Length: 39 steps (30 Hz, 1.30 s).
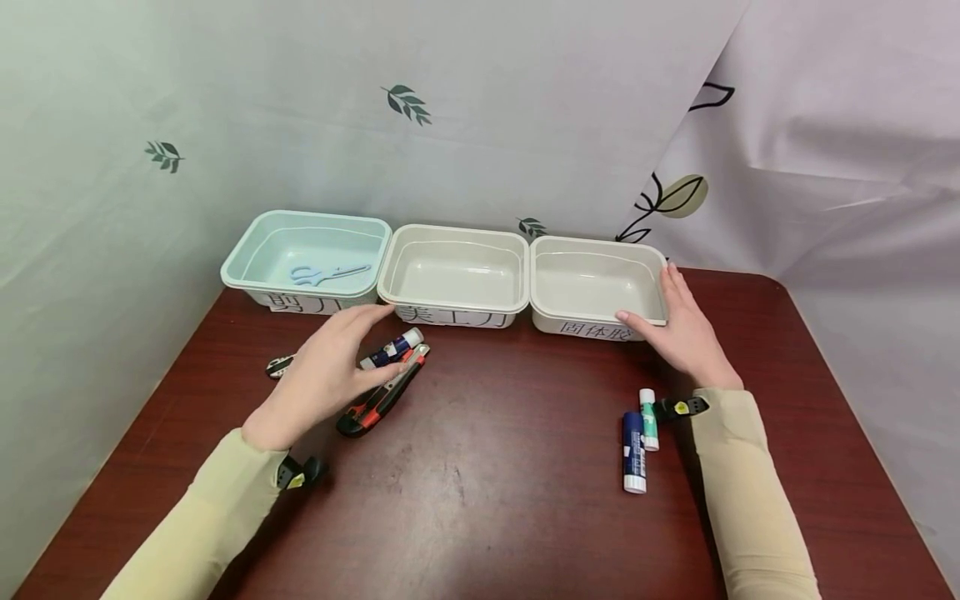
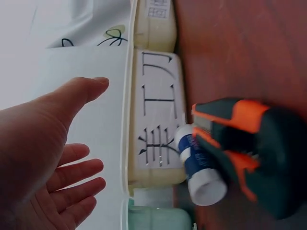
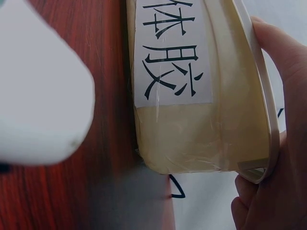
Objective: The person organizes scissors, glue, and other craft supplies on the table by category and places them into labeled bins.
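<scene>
My left hand [image 1: 326, 367] hovers, thumb and fingers spread, over a black-and-orange utility knife [image 1: 390, 397] and a blue glue stick [image 1: 392, 348] lying side by side. Nothing is in its grasp. Partly hidden behind that hand lies a small dark-and-white object [image 1: 279, 367]. My right hand [image 1: 686, 333] holds the right front corner of the right beige bin [image 1: 588, 325], thumb on the front rim and fingers along the side. In the right wrist view the bin's label [image 3: 172, 62] faces the camera. Nearer me lie a blue glue stick [image 1: 633, 454] and a green one [image 1: 648, 417].
Left of the right bin, a middle beige bin [image 1: 453, 308] and a light-blue bin [image 1: 258, 283] complete a row along the table's back. Light-blue scissors [image 1: 330, 273] lie inside the light-blue bin. A patterned curtain [image 1: 465, 108] hangs behind the dark red table [image 1: 480, 483].
</scene>
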Each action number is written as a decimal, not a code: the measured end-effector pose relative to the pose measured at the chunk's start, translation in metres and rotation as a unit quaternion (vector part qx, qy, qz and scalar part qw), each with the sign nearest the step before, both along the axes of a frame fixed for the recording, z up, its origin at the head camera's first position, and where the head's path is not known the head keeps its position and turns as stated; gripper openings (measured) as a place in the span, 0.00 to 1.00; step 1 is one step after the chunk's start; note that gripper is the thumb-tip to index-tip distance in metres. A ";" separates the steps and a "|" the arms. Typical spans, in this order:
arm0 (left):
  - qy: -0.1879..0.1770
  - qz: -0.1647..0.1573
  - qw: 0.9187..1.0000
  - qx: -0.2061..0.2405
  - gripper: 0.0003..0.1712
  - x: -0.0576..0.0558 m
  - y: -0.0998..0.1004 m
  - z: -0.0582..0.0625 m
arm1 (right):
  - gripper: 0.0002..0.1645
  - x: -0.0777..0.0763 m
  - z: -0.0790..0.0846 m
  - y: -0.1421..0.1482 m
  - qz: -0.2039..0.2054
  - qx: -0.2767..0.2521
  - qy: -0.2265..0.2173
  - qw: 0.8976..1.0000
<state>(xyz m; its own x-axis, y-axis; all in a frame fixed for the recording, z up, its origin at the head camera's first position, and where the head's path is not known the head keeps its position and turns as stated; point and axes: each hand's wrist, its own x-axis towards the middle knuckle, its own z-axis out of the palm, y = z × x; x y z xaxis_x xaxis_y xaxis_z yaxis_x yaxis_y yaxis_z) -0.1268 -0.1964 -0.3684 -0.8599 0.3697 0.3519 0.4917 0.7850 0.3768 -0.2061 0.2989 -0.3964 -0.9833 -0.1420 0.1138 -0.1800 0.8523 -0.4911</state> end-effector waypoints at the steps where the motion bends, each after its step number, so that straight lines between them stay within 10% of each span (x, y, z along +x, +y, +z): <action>1: 0.002 -0.004 1.000 0.003 0.40 0.002 0.000 -0.002 | 0.65 0.000 0.000 0.000 0.000 0.000 0.000 1.000; 15: -0.010 -0.016 1.000 0.007 0.40 0.027 -0.004 -0.018 | 0.66 0.000 0.000 0.001 0.002 0.001 -0.004 1.000; 39: -0.089 0.008 0.995 -0.034 0.38 0.037 -0.005 -0.040 | 0.66 -0.001 0.000 0.001 0.003 -0.004 -0.005 1.000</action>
